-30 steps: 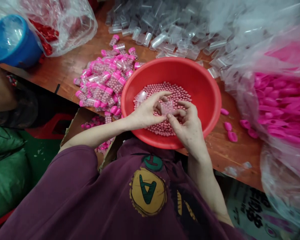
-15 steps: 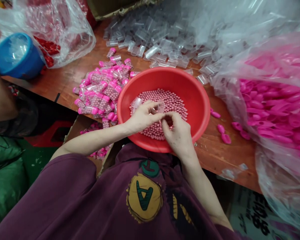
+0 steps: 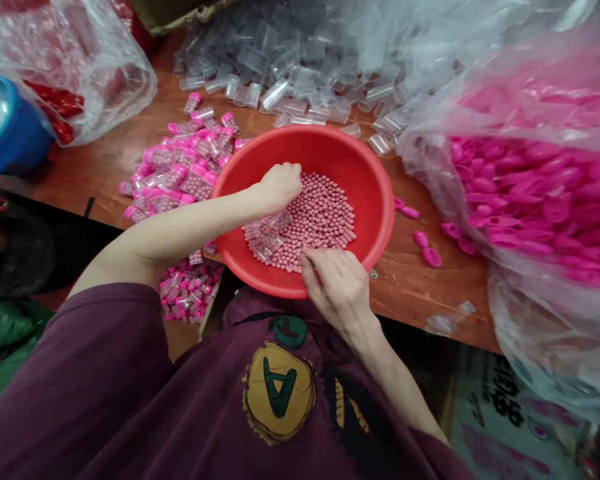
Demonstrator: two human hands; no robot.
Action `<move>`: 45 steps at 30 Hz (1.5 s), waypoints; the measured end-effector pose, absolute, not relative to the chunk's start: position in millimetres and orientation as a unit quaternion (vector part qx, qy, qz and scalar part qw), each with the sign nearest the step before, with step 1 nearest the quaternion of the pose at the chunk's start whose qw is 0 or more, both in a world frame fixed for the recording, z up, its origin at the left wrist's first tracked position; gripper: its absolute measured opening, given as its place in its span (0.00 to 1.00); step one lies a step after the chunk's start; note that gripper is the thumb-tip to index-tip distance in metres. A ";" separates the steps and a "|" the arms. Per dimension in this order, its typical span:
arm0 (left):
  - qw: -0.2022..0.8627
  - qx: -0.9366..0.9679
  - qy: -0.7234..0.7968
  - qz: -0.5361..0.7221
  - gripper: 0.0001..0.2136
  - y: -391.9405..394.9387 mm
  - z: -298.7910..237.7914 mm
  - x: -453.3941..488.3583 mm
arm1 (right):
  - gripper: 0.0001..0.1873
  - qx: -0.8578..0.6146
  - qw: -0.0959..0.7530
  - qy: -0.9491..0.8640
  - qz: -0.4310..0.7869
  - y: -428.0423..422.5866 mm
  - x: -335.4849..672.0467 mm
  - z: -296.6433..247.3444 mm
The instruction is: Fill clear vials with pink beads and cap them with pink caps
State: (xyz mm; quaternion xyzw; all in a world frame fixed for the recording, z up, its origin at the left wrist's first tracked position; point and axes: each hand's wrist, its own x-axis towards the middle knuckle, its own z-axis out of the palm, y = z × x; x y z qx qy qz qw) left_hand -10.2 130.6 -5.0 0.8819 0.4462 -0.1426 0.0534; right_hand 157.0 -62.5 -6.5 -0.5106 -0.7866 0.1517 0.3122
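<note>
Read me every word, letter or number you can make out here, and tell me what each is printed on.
"A": large green letter on the yellow round badge of the purple T-shirt, upside down in this view.
Green round badge above it: a dark mark, too blurred to read.
Black characters on the printed sheet below the bench: too blurred to read.

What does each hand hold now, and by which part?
The left hand is curled, its contents hidden; the right hand shows nothing held, its fingertips among pink beads.
</note>
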 end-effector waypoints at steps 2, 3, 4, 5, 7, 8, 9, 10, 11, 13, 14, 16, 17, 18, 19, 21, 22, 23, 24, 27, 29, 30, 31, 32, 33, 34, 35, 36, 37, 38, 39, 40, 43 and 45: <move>0.059 0.886 0.436 -0.147 0.26 127.4 -13.3 4.2 | 0.16 -0.519 0.314 -0.778 0.163 -66.5 161.4 -13.4; 0.065 0.888 0.433 -0.142 0.26 125.3 -17.3 11.2 | 0.16 -0.516 0.322 -0.775 0.170 -67.9 162.5 -16.5; 0.073 0.890 0.430 -0.132 0.26 123.4 -21.1 18.0 | 0.15 -0.507 0.342 -0.771 0.177 -69.2 163.3 -18.8; 0.082 0.893 0.425 -0.121 0.26 121.8 -24.6 24.5 | 0.14 -0.493 0.374 -0.763 0.186 -70.3 164.3 -20.3; 0.109 0.897 0.416 -0.101 0.25 119.7 -31.2 37.0 | 0.11 -0.472 0.460 -0.723 0.206 -70.9 170.4 -21.2; 0.132 0.897 0.411 -0.092 0.23 119.2 -34.3 42.8 | 0.11 -0.479 0.505 -0.687 0.209 -69.3 177.1 -21.3; 0.165 0.895 0.406 -0.081 0.20 118.8 -37.0 48.2 | 0.12 -0.501 0.541 -0.644 0.206 -65.3 187.0 -21.9; 0.212 0.889 0.401 -0.067 0.16 118.5 -39.2 52.8 | 0.13 -0.536 0.562 -0.600 0.194 -58.6 200.1 -23.7; 0.269 0.877 0.395 -0.047 0.12 118.0 -40.6 56.5 | 0.14 -0.580 0.568 -0.558 0.172 -48.7 215.9 -27.1; 0.394 0.834 0.386 0.016 0.07 115.4 -39.9 60.3 | 0.15 -0.660 0.508 -0.540 0.119 -21.4 251.2 -39.1; 0.457 0.801 0.383 0.058 0.06 112.9 -37.4 59.9 | 0.16 -0.689 0.456 -0.555 0.096 -5.8 268.1 -47.2; 0.570 0.713 0.383 0.139 0.08 105.5 -28.3 54.7 | 0.21 -0.742 0.338 -0.574 0.076 23.2 294.3 -64.6; 0.621 0.664 0.382 0.166 0.10 100.7 -22.2 50.1 | 0.24 -0.761 0.288 -0.576 0.080 34.7 302.5 -72.8; 0.667 0.615 0.377 0.184 0.11 95.6 -15.7 44.4 | 0.27 -0.772 0.247 -0.580 0.088 43.6 307.4 -79.9; 0.709 0.568 0.370 0.193 0.11 90.2 -9.1 38.2 | 0.27 -0.776 0.219 -0.583 0.097 49.8 309.3 -85.8; 0.774 0.483 0.355 0.202 0.11 80.5 2.0 25.6 | 0.20 -0.770 0.212 -0.590 0.119 55.7 307.7 -94.0; 0.797 0.448 0.347 0.207 0.12 76.6 5.9 19.9 | 0.16 -0.764 0.225 -0.591 0.128 56.7 305.7 -96.6; 0.814 0.417 0.343 0.213 0.12 73.6 8.5 14.9 | 0.12 -0.758 0.243 -0.590 0.135 57.0 303.8 -98.3; 0.826 0.392 0.340 0.219 0.12 71.5 10.0 10.8 | 0.09 -0.753 0.262 -0.587 0.140 57.2 302.3 -99.4; 0.846 0.353 0.326 0.230 0.12 68.6 10.7 2.4 | 0.07 -0.743 0.319 -0.573 0.136 57.8 300.9 -98.6; 0.857 0.343 0.303 0.235 0.14 66.3 11.4 -0.9 | 0.11 -0.739 0.361 -0.555 0.125 56.5 301.1 -92.8; 0.864 0.338 0.291 0.235 0.15 64.1 12.4 -2.2 | 0.14 -0.734 0.389 -0.542 0.124 54.5 300.4 -87.5; 0.870 0.332 0.280 0.233 0.16 61.2 13.8 -3.3 | 0.17 -0.721 0.430 -0.527 0.134 51.2 298.6 -80.3; 0.877 0.324 0.271 0.230 0.16 57.4 15.2 -4.1 | 0.18 -0.694 0.481 -0.513 0.157 46.7 295.2 -71.1; 0.882 0.316 0.265 0.228 0.15 53.1 16.6 -4.7 | 0.19 -0.655 0.535 -0.499 0.190 41.1 290.0 -60.3; 0.886 0.308 0.263 0.227 0.13 48.3 17.6 -4.9 | 0.21 -0.604 0.588 -0.485 0.233 34.7 283.1 -48.3; 0.887 0.299 0.267 0.228 0.12 43.3 18.2 -4.8 | 0.20 -0.552 0.624 -0.478 0.279 28.2 274.7 -35.7; 0.886 0.291 0.275 0.232 0.11 38.4 18.4 -4.2 | 0.20 -0.518 0.635 -0.475 0.321 21.9 265.1 -23.3; 0.883 0.283 0.288 0.240 0.12 33.6 18.1 -3.4 | 0.18 -0.499 0.631 -0.473 0.361 16.5 254.8 -12.0; 0.877 0.276 0.304 0.249 0.14 29.2 17.7 -2.4 | 0.17 -0.491 0.618 -0.469 0.397 12.2 244.5 -2.4; 0.870 0.271 0.320 0.260 0.16 25.0 17.2 -1.4 | 0.16 -0.485 0.600 -0.468 0.431 9.3 234.6 5.0; 0.862 0.268 0.334 0.271 0.16 21.2 16.8 -0.8 | 0.16 -0.480 0.579 -0.469 0.464 7.7 225.6 10.0; 0.842 0.267 0.358 0.303 0.13 11.2 17.2 -1.4 | 0.20 -0.459 0.520 -0.480 0.538 8.2 205.8 12.1; 0.831 0.272 0.362 0.323 0.12 5.5 17.9 -4.1 | 0.21 -0.448 0.508 -0.495 0.545 10.1 198.9 7.2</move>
